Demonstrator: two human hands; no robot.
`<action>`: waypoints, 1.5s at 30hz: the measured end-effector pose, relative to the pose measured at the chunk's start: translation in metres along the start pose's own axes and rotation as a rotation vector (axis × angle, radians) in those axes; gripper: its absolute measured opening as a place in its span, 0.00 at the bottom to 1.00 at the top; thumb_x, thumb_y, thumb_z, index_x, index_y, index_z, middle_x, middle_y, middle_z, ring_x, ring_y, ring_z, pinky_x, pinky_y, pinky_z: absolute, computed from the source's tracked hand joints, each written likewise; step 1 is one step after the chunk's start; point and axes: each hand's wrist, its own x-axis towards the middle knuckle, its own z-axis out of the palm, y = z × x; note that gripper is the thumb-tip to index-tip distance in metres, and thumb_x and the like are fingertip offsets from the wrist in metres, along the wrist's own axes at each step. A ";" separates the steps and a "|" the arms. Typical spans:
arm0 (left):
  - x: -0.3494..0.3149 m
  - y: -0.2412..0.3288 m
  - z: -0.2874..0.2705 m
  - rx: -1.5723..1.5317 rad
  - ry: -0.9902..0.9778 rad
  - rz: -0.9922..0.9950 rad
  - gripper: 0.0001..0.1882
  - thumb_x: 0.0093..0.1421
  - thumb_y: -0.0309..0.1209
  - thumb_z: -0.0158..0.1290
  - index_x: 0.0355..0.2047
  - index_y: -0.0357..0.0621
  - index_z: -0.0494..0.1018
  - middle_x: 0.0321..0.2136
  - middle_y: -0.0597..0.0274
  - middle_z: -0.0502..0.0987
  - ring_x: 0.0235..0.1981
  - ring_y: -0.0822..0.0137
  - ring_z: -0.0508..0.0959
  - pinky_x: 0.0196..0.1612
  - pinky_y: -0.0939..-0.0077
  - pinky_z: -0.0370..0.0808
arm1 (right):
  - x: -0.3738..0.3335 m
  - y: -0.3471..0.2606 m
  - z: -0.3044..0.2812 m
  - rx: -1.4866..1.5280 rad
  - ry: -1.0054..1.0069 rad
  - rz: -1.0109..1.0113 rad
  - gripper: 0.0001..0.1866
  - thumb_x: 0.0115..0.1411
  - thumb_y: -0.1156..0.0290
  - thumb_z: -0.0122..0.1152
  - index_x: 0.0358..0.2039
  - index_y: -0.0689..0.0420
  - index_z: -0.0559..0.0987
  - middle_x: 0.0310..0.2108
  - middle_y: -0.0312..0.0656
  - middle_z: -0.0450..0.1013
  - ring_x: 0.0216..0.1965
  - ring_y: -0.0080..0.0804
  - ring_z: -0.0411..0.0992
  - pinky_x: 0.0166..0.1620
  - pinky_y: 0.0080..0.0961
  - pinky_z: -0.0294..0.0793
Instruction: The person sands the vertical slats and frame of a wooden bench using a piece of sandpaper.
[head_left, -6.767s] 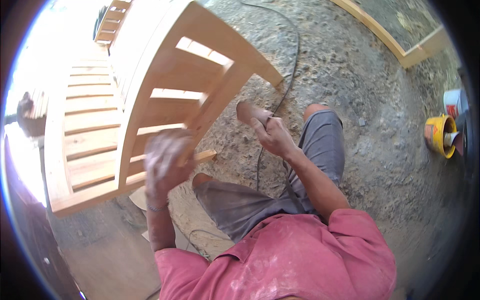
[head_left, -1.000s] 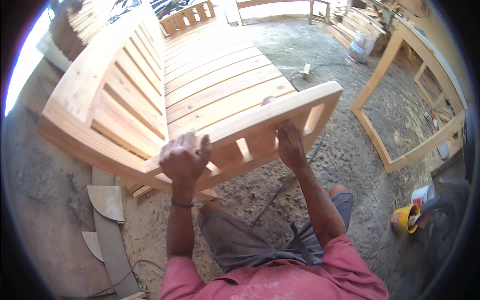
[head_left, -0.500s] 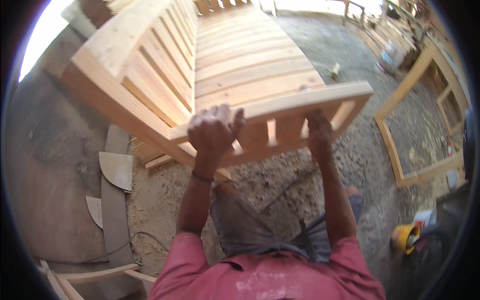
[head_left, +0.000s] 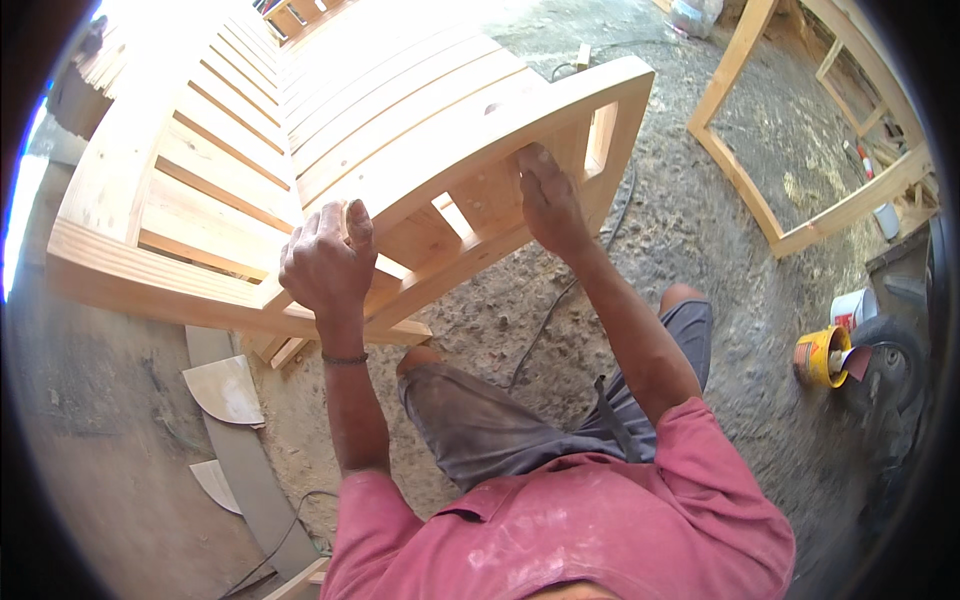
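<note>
A pale slatted wooden bench (head_left: 390, 110) stretches away in front of me, its back on the left. My left hand (head_left: 330, 258) is closed over the top rail of the near end panel (head_left: 500, 140), close to the back; its thumb points up. On the same panel, farther right, my right hand (head_left: 553, 205) grips just under the rail at an upright slat. Its fingertips are partly hidden in the gap there. Neither hand has a tool in it. The bench's far end is washed out by glare.
An open wooden frame (head_left: 735, 185) stands at the right. Beyond my right knee are a yellow bucket (head_left: 818, 358), a white bucket (head_left: 853, 307) and a dark wheel (head_left: 890, 365). Curved board offcuts (head_left: 228, 390) lie at the left. A cable (head_left: 545, 335) crosses the rough floor.
In the picture, the bench end and both hands have shifted left and up, and the bench looks turned. Both hands keep their hold on the end panel. The surroundings have shifted as well.
</note>
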 end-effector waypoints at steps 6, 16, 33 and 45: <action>-0.002 -0.004 0.002 -0.025 0.024 -0.003 0.28 0.69 0.55 0.39 0.31 0.51 0.82 0.27 0.60 0.83 0.29 0.55 0.82 0.35 0.60 0.77 | 0.006 -0.006 -0.005 -0.065 -0.133 0.236 0.20 0.69 0.70 0.45 0.57 0.66 0.73 0.49 0.64 0.73 0.51 0.62 0.71 0.52 0.45 0.72; 0.002 0.004 0.002 -0.048 0.054 0.021 0.32 0.70 0.57 0.33 0.32 0.50 0.82 0.28 0.59 0.84 0.30 0.53 0.82 0.37 0.60 0.78 | -0.011 0.012 0.006 -0.180 0.080 -0.127 0.19 0.70 0.70 0.45 0.56 0.65 0.73 0.49 0.62 0.74 0.53 0.60 0.71 0.55 0.43 0.70; 0.001 0.002 -0.001 -0.034 0.029 -0.001 0.35 0.72 0.56 0.25 0.47 0.52 0.81 0.34 0.48 0.83 0.33 0.43 0.82 0.37 0.48 0.78 | 0.005 -0.009 -0.011 0.101 -0.250 0.162 0.22 0.64 0.75 0.50 0.58 0.64 0.70 0.46 0.62 0.75 0.48 0.59 0.75 0.51 0.47 0.76; -0.005 0.008 -0.006 0.043 -0.030 -0.037 0.38 0.72 0.55 0.21 0.45 0.51 0.83 0.34 0.50 0.84 0.33 0.43 0.83 0.39 0.49 0.78 | -0.013 0.001 0.006 -0.131 -0.103 0.068 0.28 0.63 0.71 0.52 0.63 0.67 0.66 0.44 0.55 0.77 0.42 0.54 0.77 0.46 0.44 0.76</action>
